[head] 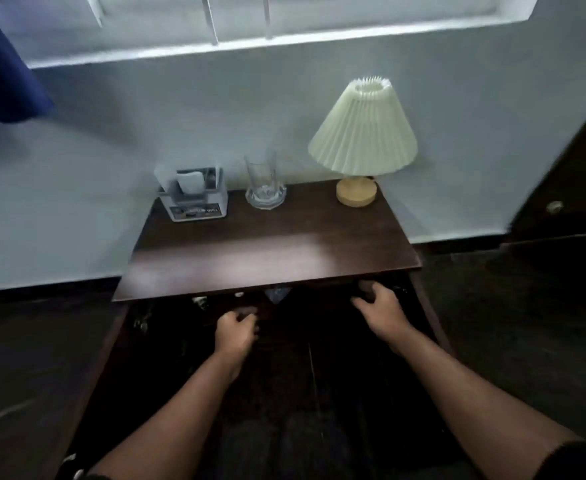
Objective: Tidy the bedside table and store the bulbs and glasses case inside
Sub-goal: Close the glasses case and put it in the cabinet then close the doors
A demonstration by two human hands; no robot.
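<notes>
Plainly, both hands are down in the dark open compartment under the dark brown wooden bench [267, 244]: the left hand [236, 329] is curled with its grip closed around something I cannot make out, and the right hand [379, 304] has its fingers bent at the back of the opening, whether clamped on anything I cannot tell. Neither bulbs nor glasses case can be identified; a few pale shapes sit in the shadow just under the bench edge. Working blind risks knocking or crushing a bulb in there. Any jolt to the bench could also topple the tall clear glass tumbler [263, 183] standing between the white organiser box [194, 199] and the pleated cream lamp [362, 133].
</notes>
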